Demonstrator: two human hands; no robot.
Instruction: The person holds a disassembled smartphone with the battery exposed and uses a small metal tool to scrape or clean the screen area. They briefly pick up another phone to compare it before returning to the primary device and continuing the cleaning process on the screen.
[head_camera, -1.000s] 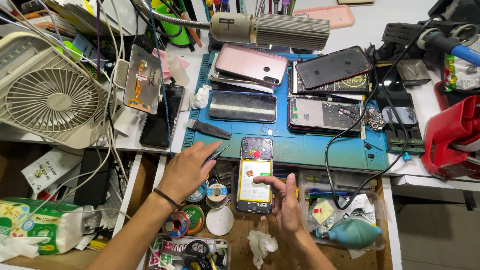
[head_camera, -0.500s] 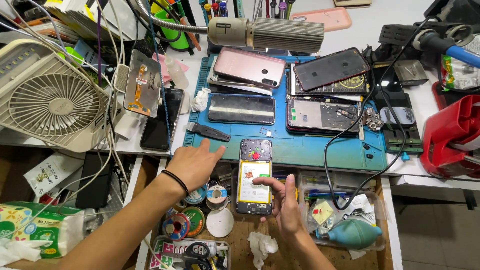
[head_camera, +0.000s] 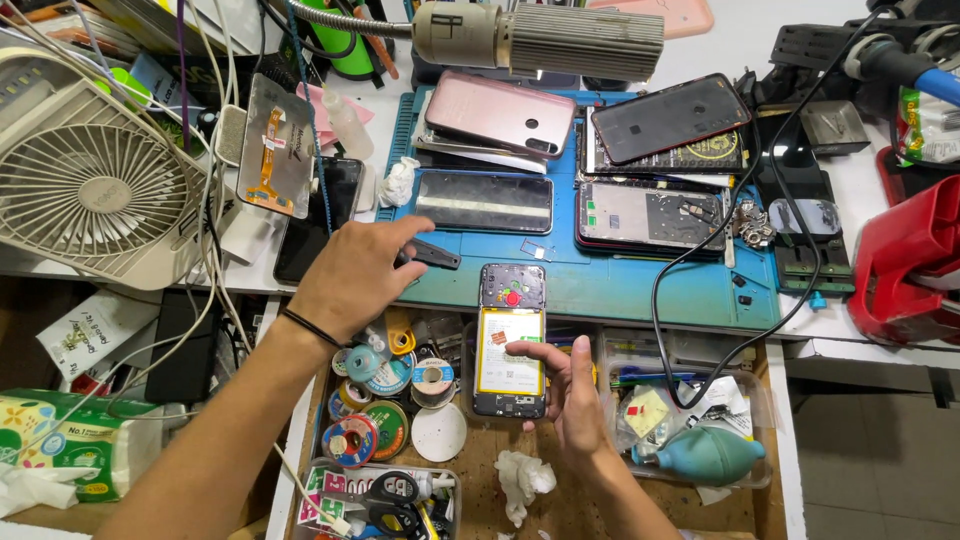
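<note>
The left hand (head_camera: 350, 275) reaches onto the blue mat (head_camera: 600, 285), touching a black tool (head_camera: 432, 257); the right hand (head_camera: 570, 395) steadies an opened phone (head_camera: 511, 345).

Glossy glass phone screen (head_camera: 484, 201) — matt blue rubbery mat (head_camera: 600, 285), wooden drawer (head_camera: 580, 510).
</note>
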